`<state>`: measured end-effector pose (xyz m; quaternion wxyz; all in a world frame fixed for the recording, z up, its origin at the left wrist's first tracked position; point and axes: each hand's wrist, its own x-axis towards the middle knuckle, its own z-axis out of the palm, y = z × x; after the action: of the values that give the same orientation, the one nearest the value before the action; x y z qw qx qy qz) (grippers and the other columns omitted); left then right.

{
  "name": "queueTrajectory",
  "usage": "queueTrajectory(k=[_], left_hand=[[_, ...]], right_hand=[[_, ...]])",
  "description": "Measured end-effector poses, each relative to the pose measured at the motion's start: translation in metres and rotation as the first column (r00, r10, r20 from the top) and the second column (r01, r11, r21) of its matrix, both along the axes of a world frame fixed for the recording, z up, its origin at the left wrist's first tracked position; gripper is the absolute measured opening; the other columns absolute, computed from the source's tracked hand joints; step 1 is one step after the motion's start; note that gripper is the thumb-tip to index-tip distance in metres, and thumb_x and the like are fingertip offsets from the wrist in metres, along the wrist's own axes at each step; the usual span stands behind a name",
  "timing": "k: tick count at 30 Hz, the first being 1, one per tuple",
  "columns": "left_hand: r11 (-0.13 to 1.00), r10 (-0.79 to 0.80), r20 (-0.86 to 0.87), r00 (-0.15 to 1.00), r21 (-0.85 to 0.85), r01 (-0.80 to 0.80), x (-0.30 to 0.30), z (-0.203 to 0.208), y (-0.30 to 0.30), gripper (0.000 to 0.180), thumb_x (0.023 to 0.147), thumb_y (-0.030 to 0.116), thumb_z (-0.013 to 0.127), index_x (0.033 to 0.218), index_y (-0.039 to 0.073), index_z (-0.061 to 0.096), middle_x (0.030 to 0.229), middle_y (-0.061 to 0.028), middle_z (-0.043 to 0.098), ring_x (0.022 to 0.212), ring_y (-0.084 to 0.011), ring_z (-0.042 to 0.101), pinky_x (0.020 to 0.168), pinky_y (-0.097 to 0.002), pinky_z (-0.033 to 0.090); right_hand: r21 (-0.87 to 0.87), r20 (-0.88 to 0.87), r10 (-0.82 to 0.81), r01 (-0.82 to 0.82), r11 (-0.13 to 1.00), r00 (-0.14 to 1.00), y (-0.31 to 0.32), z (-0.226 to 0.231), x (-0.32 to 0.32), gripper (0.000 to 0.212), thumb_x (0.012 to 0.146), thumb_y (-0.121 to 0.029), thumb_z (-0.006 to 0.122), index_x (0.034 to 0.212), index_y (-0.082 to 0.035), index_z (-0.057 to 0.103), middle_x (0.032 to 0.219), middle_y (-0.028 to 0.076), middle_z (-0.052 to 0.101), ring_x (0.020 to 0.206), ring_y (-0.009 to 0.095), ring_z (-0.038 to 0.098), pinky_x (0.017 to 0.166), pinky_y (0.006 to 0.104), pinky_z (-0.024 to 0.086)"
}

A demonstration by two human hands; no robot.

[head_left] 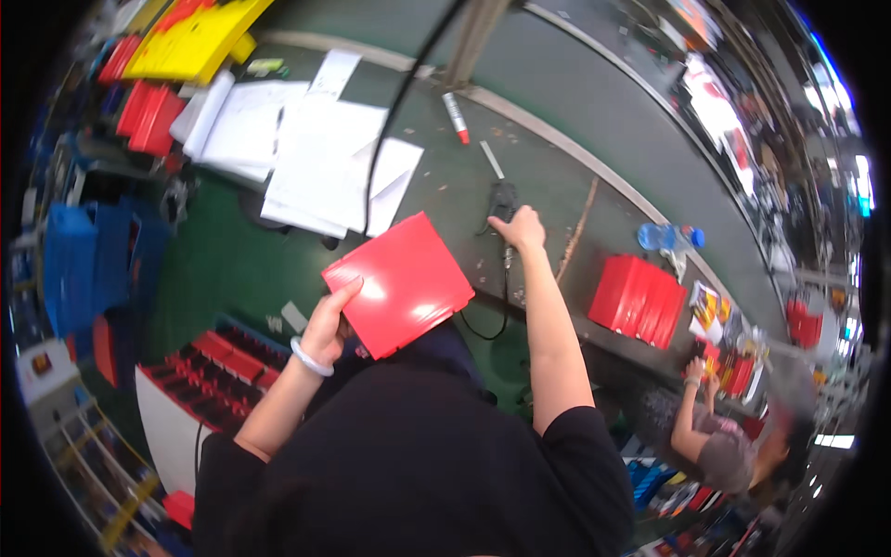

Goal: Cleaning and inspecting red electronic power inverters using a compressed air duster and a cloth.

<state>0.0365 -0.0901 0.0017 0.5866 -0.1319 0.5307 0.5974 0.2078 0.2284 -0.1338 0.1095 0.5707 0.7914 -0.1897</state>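
My left hand (329, 325) grips a glossy red plastic case (399, 286) by its left edge, the thumb lying on top. The case is tilted above my lap, beside the bench edge; its underside is hidden. My right arm stretches over the bench, and my right hand (522, 229) is on a black handheld tool (503, 195). Its thumb crosses the tool's lower end and the other fingers are curled, partly hidden. From the tool a metal fitting and black hose (507, 311) loop down over the bench edge.
White papers (325, 167) lie on the bench at left, near a marker (456, 118) and a pale strip (492, 160). A black cable (390, 121) hangs across. At right are red cases (638, 302), a water bottle (670, 237) and another person (719, 441). Red parts (218, 367) fill a bin.
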Motion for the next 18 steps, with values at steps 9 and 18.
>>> queueTrajectory(k=[9, 18], left_hand=[[0.885, 0.439, 0.221, 0.871, 0.064, -0.462, 0.022, -0.02, -0.054, 0.046, 0.088, 0.039, 0.059, 0.12, 0.006, 0.055, 0.11, -0.0069, 0.065, 0.101, -0.0223, 0.062, 0.085, -0.037, 0.051], [0.707, 0.68, 0.252, 0.688, 0.02, -0.707, 0.059, -0.044, -0.12, 0.055, 0.08, 0.049, 0.066, 0.117, 0.009, 0.058, 0.111, -0.0061, 0.064, 0.105, -0.0243, 0.06, 0.095, -0.0399, 0.046]], right_hand=[[-0.038, -0.106, 0.184, -0.189, 0.981, 0.977, 0.014, -0.019, 0.022, 0.064, 0.066, -0.042, 0.072, 0.111, 0.002, 0.061, 0.103, 0.02, 0.066, 0.098, 0.031, 0.064, 0.086, 0.0389, 0.049], [-0.713, -0.636, -0.717, -0.57, 0.408, 0.283, -0.081, 0.078, 0.077, 0.028, 0.08, -0.003, 0.057, 0.107, -0.009, 0.05, 0.121, 0.019, 0.054, 0.121, 0.03, 0.05, 0.079, 0.0301, 0.05]])
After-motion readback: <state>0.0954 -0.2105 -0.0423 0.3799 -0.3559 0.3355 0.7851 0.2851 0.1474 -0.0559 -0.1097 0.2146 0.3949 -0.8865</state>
